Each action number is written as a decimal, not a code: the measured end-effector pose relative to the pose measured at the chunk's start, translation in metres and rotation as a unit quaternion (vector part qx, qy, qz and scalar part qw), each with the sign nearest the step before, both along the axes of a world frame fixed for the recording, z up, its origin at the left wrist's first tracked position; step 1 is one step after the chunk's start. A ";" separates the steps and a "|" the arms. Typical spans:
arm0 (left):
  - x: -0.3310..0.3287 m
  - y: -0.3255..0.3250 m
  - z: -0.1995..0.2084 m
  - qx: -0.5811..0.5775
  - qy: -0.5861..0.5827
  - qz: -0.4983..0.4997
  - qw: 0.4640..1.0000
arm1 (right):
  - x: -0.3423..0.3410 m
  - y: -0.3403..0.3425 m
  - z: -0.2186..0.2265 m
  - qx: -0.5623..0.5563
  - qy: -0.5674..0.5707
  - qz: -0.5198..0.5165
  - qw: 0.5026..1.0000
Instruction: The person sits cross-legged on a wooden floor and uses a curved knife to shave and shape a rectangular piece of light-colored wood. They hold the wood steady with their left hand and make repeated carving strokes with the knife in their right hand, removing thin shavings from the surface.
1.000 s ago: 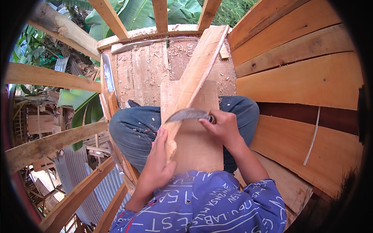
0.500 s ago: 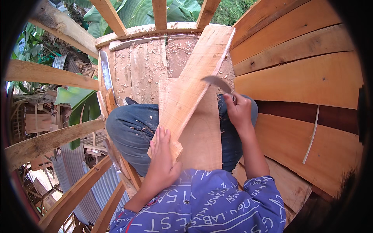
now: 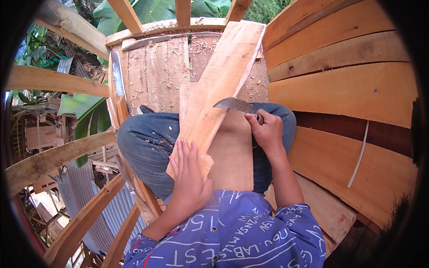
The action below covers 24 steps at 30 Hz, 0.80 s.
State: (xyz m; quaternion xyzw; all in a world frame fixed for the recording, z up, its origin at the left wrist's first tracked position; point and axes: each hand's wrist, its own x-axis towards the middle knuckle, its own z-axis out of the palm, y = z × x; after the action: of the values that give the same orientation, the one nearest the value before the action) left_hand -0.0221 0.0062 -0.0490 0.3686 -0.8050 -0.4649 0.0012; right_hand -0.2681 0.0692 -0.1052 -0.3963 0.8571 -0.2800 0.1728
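A long pale wooden plank [image 3: 219, 85] slants from near my lap up to the far right, its right edge rough and lighter. It lies over a wider flat board [image 3: 234, 156] that rests across my legs. My left hand [image 3: 190, 181] is spread flat on the plank's near end, fingers pointing away from me. In my right hand [image 3: 269, 134] is the handle of a curved knife [image 3: 234, 104]. Its hooked blade points left across the plank's right edge; whether it touches the wood I cannot tell.
Wood shavings lie scattered over the plank floor [image 3: 156, 71]. A long blade [image 3: 118, 73] leans by the left railing, and a thin strip of wood [image 3: 170, 39] lies along the far edge. Slatted railings [image 3: 58, 80] stand left; a board wall [image 3: 339, 94] rises on the right.
The knife and my right hand have moved left and a little toward me, bringing the blade over the plank's edge. My left hand stays on the plank; the whole view has shifted slightly.
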 end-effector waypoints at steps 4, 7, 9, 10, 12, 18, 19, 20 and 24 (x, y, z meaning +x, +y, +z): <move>-0.002 -0.001 0.002 0.000 0.001 -0.006 1.000 | 0.008 0.007 -0.006 -0.060 0.041 0.047 0.996; -0.001 0.000 0.001 -0.001 0.001 -0.004 1.000 | -0.012 0.000 -0.001 0.013 0.026 0.002 1.000; -0.002 -0.001 -0.001 0.001 -0.002 -0.003 1.000 | 0.003 0.000 -0.007 -0.058 0.036 0.034 0.997; -0.003 -0.001 0.001 0.002 -0.005 -0.005 1.000 | 0.007 0.001 -0.008 -0.096 0.045 0.048 0.993; -0.002 -0.002 0.006 0.005 -0.010 -0.009 1.000 | 0.000 0.003 -0.009 -0.069 0.051 0.099 0.991; -0.003 -0.002 0.005 -0.004 -0.018 -0.011 1.000 | 0.004 0.003 -0.016 -0.126 0.064 0.119 0.983; -0.003 -0.001 0.005 -0.007 -0.020 -0.009 1.000 | 0.003 0.003 -0.010 -0.120 0.092 0.182 0.972; -0.002 0.001 0.005 -0.010 -0.021 -0.006 1.000 | -0.002 0.001 -0.009 -0.085 0.077 0.121 0.986; -0.003 0.000 0.003 -0.010 -0.017 -0.007 1.000 | 0.000 -0.003 -0.014 -0.050 0.034 0.040 0.997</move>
State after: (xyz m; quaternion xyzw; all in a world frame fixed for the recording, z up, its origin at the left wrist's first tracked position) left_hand -0.0246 0.0057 -0.0460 0.3704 -0.8123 -0.4504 -0.0117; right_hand -0.2678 0.0661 -0.1188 -0.4481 0.8307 -0.3017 0.1348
